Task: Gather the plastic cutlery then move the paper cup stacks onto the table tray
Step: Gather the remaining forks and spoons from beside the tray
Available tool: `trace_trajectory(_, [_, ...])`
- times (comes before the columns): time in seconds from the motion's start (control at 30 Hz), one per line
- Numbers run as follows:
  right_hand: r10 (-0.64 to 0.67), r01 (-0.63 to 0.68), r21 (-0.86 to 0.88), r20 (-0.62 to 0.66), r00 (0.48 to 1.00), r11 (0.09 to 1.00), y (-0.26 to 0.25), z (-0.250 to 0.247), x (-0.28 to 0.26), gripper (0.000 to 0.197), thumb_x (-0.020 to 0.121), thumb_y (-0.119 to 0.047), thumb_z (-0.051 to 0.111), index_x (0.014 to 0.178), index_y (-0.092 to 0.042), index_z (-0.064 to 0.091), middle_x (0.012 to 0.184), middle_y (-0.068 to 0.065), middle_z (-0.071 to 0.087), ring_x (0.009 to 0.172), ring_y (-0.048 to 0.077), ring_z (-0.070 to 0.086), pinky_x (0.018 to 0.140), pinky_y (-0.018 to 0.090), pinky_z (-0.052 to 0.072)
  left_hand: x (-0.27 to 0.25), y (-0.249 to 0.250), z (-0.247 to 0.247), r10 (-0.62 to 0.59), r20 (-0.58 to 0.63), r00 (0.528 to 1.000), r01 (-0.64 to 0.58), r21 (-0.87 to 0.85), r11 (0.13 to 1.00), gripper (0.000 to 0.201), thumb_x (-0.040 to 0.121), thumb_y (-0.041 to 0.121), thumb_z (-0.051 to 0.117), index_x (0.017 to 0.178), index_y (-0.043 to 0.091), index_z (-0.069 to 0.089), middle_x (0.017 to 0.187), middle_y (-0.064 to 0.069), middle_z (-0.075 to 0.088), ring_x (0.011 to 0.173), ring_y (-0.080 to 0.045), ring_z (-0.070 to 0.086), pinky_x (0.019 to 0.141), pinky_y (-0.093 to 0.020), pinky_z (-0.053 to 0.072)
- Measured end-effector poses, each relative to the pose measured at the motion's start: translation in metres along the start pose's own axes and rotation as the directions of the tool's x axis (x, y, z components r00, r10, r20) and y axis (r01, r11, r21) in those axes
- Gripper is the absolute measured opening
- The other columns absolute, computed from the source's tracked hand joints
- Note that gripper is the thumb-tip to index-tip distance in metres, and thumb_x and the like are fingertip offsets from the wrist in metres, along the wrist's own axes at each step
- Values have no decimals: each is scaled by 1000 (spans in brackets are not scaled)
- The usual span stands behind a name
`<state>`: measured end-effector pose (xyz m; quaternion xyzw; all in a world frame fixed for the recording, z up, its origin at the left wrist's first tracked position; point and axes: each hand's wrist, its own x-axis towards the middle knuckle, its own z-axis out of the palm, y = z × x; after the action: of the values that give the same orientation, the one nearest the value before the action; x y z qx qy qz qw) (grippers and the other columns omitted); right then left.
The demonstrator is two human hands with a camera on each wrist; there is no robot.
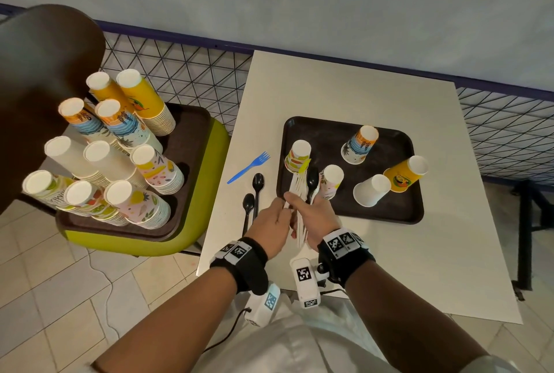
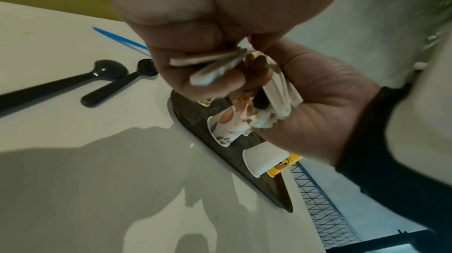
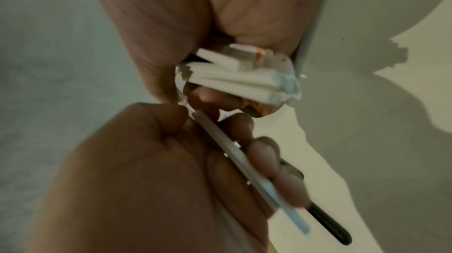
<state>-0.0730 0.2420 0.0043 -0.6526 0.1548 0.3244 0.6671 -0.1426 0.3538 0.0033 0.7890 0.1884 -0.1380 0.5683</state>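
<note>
My right hand [image 1: 311, 213] grips a bundle of white plastic cutlery [image 1: 299, 192] together with a black spoon [image 1: 312, 181], held over the near left corner of the table tray [image 1: 389, 210]. Close beside it, my left hand [image 1: 277, 213] pinches white cutlery pieces [image 2: 208, 61] against that bundle [image 3: 234, 79]. On the white table [image 1: 374, 267], left of the hands, lie a blue fork [image 1: 248, 167] and two black spoons [image 1: 257, 189] [image 1: 248, 210]. Several tall paper cup stacks [image 1: 120, 162] stand on a second dark tray [image 1: 192, 138] on the green chair [image 1: 209, 192].
Several single upside-down cups stand or lie on the table tray, among them a fruit-print cup [image 1: 298, 156], a white cup [image 1: 370, 191] and a yellow cup [image 1: 404, 174]. A wire mesh fence [image 1: 180, 63] runs behind the chair and table. Tiled floor lies below.
</note>
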Motion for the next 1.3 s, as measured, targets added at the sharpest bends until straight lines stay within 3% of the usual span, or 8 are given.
trace_trajectory(0.17, [-17, 18, 2, -67, 998, 1000, -1, -3, 8, 24, 89, -22, 78, 94, -3, 64, 59, 13, 54, 45, 23, 50, 49, 31, 46, -6, -4, 4, 21, 33, 999, -26, 158, 987, 22, 107, 29, 31, 88, 28, 42, 74, 2, 53, 65, -16, 52, 60, -32, 43])
trace_trajectory(0.3, [-17, 7, -105, -87, 996, 994, 1, 0, 10, 33, 78, -30, 90, 89, -7, 68, 60, 10, 60, 52, 24, 57, 53, 33, 52, -4, -1, 8, 123, -10, 992, -117, 250, 961, 19, 108, 29, 30, 120, 19, 42, 84, 7, 56, 68, -3, 55, 57, -17, 35])
trace_trajectory(0.43, [-88, 68, -203, -91, 992, 977, 2, -7, 15, 21, 82, -21, 83, 91, -9, 68, 54, -2, 60, 48, 16, 57, 51, 28, 50, -1, -6, 6, 180, 74, 981, -195, 377, 906, 21, 108, 35, 30, 112, 21, 44, 98, 0, 55, 75, -7, 54, 66, -25, 41])
trace_trajectory(0.53, [-156, 98, -332, -153, 976, 938, -4, -14, 13, 23, 85, -12, 74, 67, -10, 59, 46, -9, 55, 47, 9, 52, 48, 21, 45, 3, -12, 2, 164, 158, 974, -211, 356, 910, 31, 105, 38, 35, 123, 19, 52, 112, -2, 56, 97, -16, 56, 87, -34, 46])
trace_trajectory(0.7, [-121, 41, -342, -215, 969, 939, 1, -33, 17, 25, 75, -23, 68, 57, -9, 58, 44, -3, 56, 52, 22, 54, 63, 35, 48, 23, -34, -20, -3, -177, 984, 52, 273, 961, 23, 102, 31, 43, 106, 15, 59, 96, -4, 64, 92, -23, 63, 83, -35, 50])
trace_trajectory(0.87, [-117, 95, -235, -79, 990, 967, 4, -51, 11, 22, 98, -10, 66, 79, -2, 59, 59, 10, 59, 47, 21, 58, 50, 31, 47, 48, -59, -36, -264, -337, 904, 395, 420, 817, 39, 93, 42, 62, 111, 9, 50, 105, -11, 56, 91, -30, 64, 79, -39, 55])
trace_trajectory(1.07, [-89, 97, -285, 38, 995, 954, 10, -61, 6, 26, 98, -22, 72, 85, -2, 61, 60, 8, 63, 48, 22, 60, 47, 30, 50, 62, -76, -29, -295, -302, 907, 421, 603, 678, 32, 98, 33, 56, 115, 7, 57, 111, -11, 62, 97, -28, 66, 84, -36, 55])
trace_trajectory(1.3, [-59, 56, -289, -3, 998, 956, 13, -74, 8, 22, 96, -18, 73, 85, -3, 61, 59, 7, 61, 46, 21, 58, 46, 29, 49, 66, -80, -35, -284, -387, 877, 462, 522, 717, 28, 100, 33, 52, 108, 6, 56, 98, -11, 63, 83, -27, 65, 69, -34, 52])
